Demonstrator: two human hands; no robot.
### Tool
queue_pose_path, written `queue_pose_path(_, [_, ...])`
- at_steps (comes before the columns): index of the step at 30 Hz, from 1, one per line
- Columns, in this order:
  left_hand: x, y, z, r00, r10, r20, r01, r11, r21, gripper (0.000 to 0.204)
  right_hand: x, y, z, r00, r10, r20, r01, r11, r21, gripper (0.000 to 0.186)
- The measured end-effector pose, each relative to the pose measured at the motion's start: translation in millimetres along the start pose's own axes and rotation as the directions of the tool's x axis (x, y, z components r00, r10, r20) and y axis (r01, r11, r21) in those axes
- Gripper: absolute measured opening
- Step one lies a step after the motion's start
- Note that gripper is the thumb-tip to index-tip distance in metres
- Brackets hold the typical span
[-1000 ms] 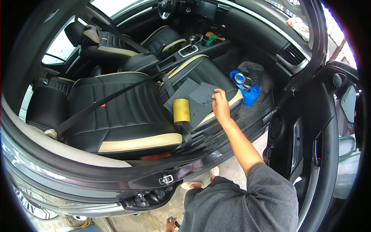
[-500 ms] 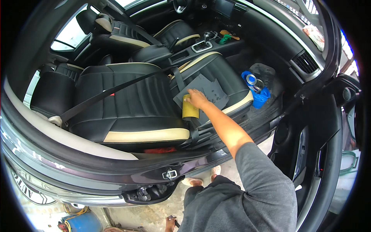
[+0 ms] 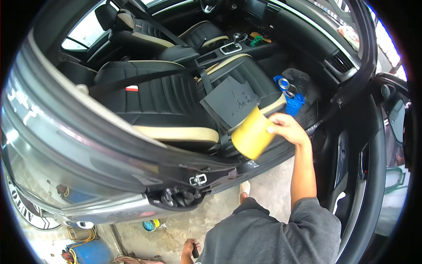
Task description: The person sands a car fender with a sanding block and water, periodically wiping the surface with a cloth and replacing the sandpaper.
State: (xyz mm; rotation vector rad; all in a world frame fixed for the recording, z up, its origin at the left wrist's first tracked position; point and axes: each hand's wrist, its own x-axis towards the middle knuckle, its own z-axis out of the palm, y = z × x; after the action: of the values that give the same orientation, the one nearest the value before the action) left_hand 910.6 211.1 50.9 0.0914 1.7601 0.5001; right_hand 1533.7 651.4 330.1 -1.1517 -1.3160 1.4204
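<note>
Yellow roll (image 3: 252, 136), a fat cylinder of yellow material, sits in my right hand (image 3: 288, 129), my fingers wrapped over its upper end and pressed against it while the rest of the roll hangs tilted down and to the left. I hold it in the air at the open door of a car, just outside and above the door sill (image 3: 246, 169), in front of the front edge of the passenger seat (image 3: 176, 105). That seat is black with cream trim and a seat belt (image 3: 140, 72) drawn across its backrest. A dark grey flat sheet (image 3: 228, 100) lies on the seat cushion just behind the roll, apart from it. Further in, on the car floor, stands a blue container (image 3: 292, 99) with a ring of tape (image 3: 285, 84) resting on top. My right forearm reaches up from a grey sleeve (image 3: 281, 233) at the bottom of the view. My left hand (image 3: 190, 251) hangs low near the concrete ground at the bottom edge, its fingers curled around a small dark object that I cannot make out. The open car door (image 3: 369, 176) curves along the right side.
</note>
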Motion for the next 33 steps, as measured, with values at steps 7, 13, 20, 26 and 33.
queue_pose_path(7, [-46.4, 71.3, -4.9, 0.874, 0.325, 0.360, -0.409, 0.894, 0.184, 0.026, -115.4, -26.2, 179.5, 0.677, -0.278, 0.681, 0.300, 0.950, 0.090, 0.025])
queue_pose_path(13, [-137.3, 90.0, -67.3, 0.755, 0.474, 0.454, -0.381, 0.880, -0.284, 0.079, -160.1, 20.1, 420.1, 0.464, 0.031, 0.885, -0.022, 0.999, -0.023, 0.032])
queue_pose_path(20, [-177.0, 8.6, -174.8, 0.611, 0.652, 0.449, -0.456, 0.754, -0.473, 0.047, -214.8, 116.9, 557.5, 0.684, 0.082, 0.725, -0.302, 0.936, 0.179, 0.036])
queue_pose_path(26, [-182.7, -40.5, -203.2, 0.588, 0.756, 0.289, -0.436, 0.597, -0.674, 0.041, -291.3, 155.7, 631.9, 0.329, 0.332, 0.884, -0.849, 0.514, 0.123, 0.081])
queue_pose_path(33, [-182.4, -79.1, -249.6, 0.726, 0.686, -0.046, -0.633, 0.640, -0.436, 0.033, -268.7, 148.3, 637.9, 0.591, 0.349, 0.728, -0.624, 0.769, 0.138, 0.038])
